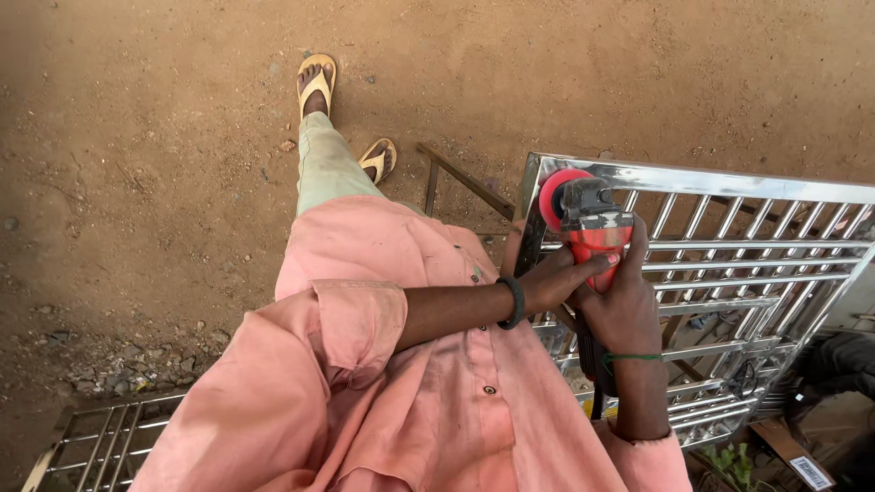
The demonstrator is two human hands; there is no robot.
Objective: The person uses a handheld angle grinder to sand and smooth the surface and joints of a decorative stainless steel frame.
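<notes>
A red and grey angle grinder (591, 226) with a red pad (552, 193) rests against the top left corner of a shiny steel grille frame (729, 182). My left hand (558, 279), with a dark band on the wrist, grips the grinder's body from the left. My right hand (620, 305), with a green thread on the wrist, wraps the grinder's handle from below. The pad touches the frame's polished upper rail. I wear a pink shirt, pale green trousers and yellow sandals.
Brown dirt ground (164, 137) spreads to the left and ahead. A second metal grille (100, 437) lies at bottom left beside small stones. Dark metal bars (465, 178) stand behind the frame. Clutter and a small plant (734, 460) sit at bottom right.
</notes>
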